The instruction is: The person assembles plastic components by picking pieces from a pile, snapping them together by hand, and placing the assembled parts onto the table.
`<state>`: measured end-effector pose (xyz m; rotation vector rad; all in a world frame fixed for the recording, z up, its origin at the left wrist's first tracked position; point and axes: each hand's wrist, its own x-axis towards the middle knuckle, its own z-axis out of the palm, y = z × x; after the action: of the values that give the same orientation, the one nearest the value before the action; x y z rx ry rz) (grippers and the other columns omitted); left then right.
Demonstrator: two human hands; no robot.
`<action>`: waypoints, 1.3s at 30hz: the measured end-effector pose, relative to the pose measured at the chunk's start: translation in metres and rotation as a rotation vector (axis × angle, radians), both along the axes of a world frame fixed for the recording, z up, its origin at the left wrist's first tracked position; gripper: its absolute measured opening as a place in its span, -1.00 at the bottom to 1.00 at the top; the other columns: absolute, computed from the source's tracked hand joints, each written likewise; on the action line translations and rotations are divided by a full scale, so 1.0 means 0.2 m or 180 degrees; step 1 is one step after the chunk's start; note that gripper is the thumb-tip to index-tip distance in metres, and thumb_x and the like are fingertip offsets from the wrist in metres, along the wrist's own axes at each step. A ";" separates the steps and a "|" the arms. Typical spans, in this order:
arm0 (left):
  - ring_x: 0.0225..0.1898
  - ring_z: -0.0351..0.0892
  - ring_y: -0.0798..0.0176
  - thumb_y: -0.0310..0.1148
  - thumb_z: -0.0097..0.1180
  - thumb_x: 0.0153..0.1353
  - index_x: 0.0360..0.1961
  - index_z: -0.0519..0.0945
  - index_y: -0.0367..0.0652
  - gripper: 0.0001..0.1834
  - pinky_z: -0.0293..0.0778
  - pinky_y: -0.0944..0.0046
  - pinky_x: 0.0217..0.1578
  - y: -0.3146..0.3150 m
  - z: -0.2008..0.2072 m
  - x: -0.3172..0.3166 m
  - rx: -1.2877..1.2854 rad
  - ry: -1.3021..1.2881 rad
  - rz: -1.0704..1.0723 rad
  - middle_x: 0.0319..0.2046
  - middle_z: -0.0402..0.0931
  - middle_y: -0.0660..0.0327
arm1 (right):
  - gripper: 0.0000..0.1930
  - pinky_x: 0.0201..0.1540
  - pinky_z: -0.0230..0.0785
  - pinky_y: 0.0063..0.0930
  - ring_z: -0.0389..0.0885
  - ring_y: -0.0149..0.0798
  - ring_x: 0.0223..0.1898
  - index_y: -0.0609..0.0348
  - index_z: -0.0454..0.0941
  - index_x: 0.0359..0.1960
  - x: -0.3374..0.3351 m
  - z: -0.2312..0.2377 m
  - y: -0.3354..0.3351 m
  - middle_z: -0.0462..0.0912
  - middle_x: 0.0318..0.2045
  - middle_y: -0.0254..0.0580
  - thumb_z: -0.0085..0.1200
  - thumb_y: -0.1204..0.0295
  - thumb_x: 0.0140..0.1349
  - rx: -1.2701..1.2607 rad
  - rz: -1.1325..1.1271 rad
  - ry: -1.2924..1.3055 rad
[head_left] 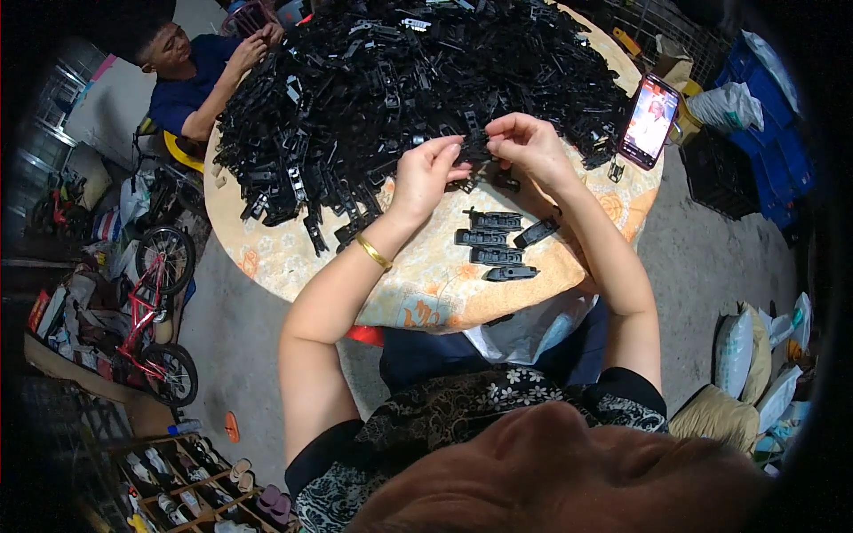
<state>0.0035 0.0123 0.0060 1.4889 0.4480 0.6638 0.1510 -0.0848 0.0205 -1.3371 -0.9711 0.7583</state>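
Observation:
My left hand [425, 179] and my right hand [530, 153] face each other over the near edge of a large heap of black plastic parts [373, 89]. Thumb and fingers of both hands are pinched together. Between the fingertips is a small black plastic part [477, 145], whose outline blends into the dark heap behind it. Close below my hands, several long black plastic pieces [495, 238] lie side by side in a short stack of rows on the tablecloth. One more black piece [537, 233] rests at an angle to their right.
A patterned cloth covers the round table [418, 306]. At its right edge a lit phone [650, 122] stands propped up. Another person [191, 80] sits at the far left, hands by the heap. A red bicycle [147, 311], shoe rack [182, 480], blue crates [755, 133] and sacks [733, 355] surround the table.

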 end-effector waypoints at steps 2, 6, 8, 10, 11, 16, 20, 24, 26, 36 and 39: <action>-0.35 0.54 0.30 -0.44 -0.12 0.21 -0.12 0.43 -0.42 -0.72 0.55 0.42 -0.35 0.01 -0.02 0.00 0.0116 0.0018 -0.0018 -0.27 0.48 0.06 | -0.82 -0.44 0.32 -0.69 0.48 -0.52 -0.46 0.25 0.49 -0.32 0.00 0.00 0.00 0.54 -0.47 -0.33 0.09 0.58 -0.02 -0.0011 -0.0017 -0.0025; -0.37 0.53 0.33 -0.46 -0.10 0.19 -0.15 0.46 -0.42 -0.74 0.55 0.43 -0.39 0.01 -0.02 0.00 0.0341 0.0211 -0.0003 -0.27 0.49 0.08 | -0.82 -0.46 0.32 -0.69 0.47 -0.52 -0.46 0.26 0.48 -0.32 -0.03 0.00 0.00 0.53 -0.47 -0.33 0.10 0.58 0.00 -0.0062 -0.0034 0.0053; -0.37 0.53 0.35 -0.47 -0.09 0.19 -0.14 0.45 -0.42 -0.74 0.54 0.44 -0.38 0.00 -0.02 0.00 0.0231 0.0172 -0.0034 -0.27 0.49 0.08 | -0.82 -0.47 0.31 -0.69 0.47 -0.52 -0.47 0.26 0.48 -0.31 -0.03 -0.01 0.01 0.53 -0.47 -0.33 0.10 0.58 0.00 -0.0034 -0.0057 0.0053; -0.37 0.52 0.37 -0.48 -0.08 0.18 -0.13 0.44 -0.42 -0.73 0.53 0.45 -0.37 0.00 -0.01 0.00 0.0119 0.0132 -0.0067 -0.27 0.49 0.09 | -0.80 -0.48 0.38 -0.68 0.48 -0.52 -0.47 0.27 0.49 -0.31 -0.02 -0.03 0.01 0.53 -0.47 -0.31 0.13 0.58 -0.02 0.0093 -0.0031 -0.0069; -0.34 0.51 0.37 -0.48 -0.07 0.18 -0.09 0.41 -0.42 -0.71 0.51 0.44 -0.31 0.00 0.00 -0.01 0.0096 0.0101 -0.0163 -0.25 0.48 0.09 | -0.80 -0.48 0.38 -0.68 0.48 -0.52 -0.47 0.27 0.49 -0.31 -0.03 -0.03 0.01 0.53 -0.47 -0.31 0.13 0.58 -0.02 0.0093 -0.0033 -0.0069; -0.29 0.48 0.41 -0.54 0.00 0.11 -0.01 0.35 -0.41 -0.62 0.46 0.45 -0.22 0.00 0.01 -0.02 0.0410 0.0112 -0.0102 -0.21 0.47 0.12 | -0.82 -0.48 0.38 -0.67 0.45 -0.53 -0.51 0.29 0.47 -0.31 -0.07 -0.01 0.01 0.51 -0.48 -0.32 0.11 0.59 0.00 0.0182 -0.0209 -0.0035; -0.25 0.47 0.42 -0.57 0.01 0.08 0.00 0.35 -0.39 -0.60 0.43 0.47 -0.21 -0.03 0.01 -0.02 0.0661 0.0116 0.0103 -0.18 0.47 0.12 | -0.81 -0.49 0.41 -0.68 0.48 -0.53 -0.52 0.29 0.49 -0.32 -0.06 -0.01 0.01 0.53 -0.50 -0.30 0.13 0.59 -0.03 0.0238 -0.0304 0.0014; -0.22 0.46 0.41 -0.58 0.02 0.07 0.00 0.35 -0.38 -0.59 0.40 0.47 -0.19 -0.02 0.01 -0.03 0.1241 0.0278 0.0063 -0.17 0.47 0.11 | -0.82 -0.51 0.41 -0.69 0.48 -0.53 -0.53 0.29 0.49 -0.34 -0.06 -0.04 0.02 0.54 -0.49 -0.29 0.13 0.59 -0.02 0.0263 -0.0184 0.0171; -0.21 0.46 0.41 -0.58 0.02 0.07 0.00 0.35 -0.38 -0.59 0.40 0.47 -0.19 -0.02 0.01 -0.03 0.1430 0.0356 0.0138 -0.17 0.47 0.11 | -0.83 -0.50 0.41 -0.69 0.48 -0.52 -0.53 0.29 0.49 -0.34 -0.08 -0.04 0.01 0.54 -0.49 -0.29 0.13 0.59 -0.02 0.0252 -0.0149 0.0183; -0.31 0.54 0.33 -0.52 -0.07 0.16 0.05 0.25 -0.36 -0.59 0.52 0.42 -0.29 -0.02 0.04 -0.03 -0.0417 -0.0423 -0.0566 -0.26 0.48 0.08 | -0.68 -0.46 0.37 -0.58 0.52 -0.45 -0.50 0.21 0.55 -0.33 0.00 -0.04 0.01 0.59 -0.45 -0.18 0.21 0.25 -0.06 0.0271 -0.0281 -0.1547; -0.42 0.58 0.25 -0.48 -0.08 0.17 0.06 0.23 -0.37 -0.58 0.55 0.46 -0.41 0.00 0.06 -0.03 -0.0759 -0.0202 -0.0862 -0.37 0.50 0.07 | -0.71 -0.42 0.36 -0.61 0.49 -0.46 -0.47 0.22 0.55 -0.31 0.05 -0.04 0.01 0.60 -0.44 -0.26 0.14 0.26 0.02 0.0224 0.0016 -0.1421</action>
<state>-0.0034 0.0118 0.0177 1.2693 0.2599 0.4258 0.1602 -0.0826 0.0123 -1.4734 -1.3389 0.4285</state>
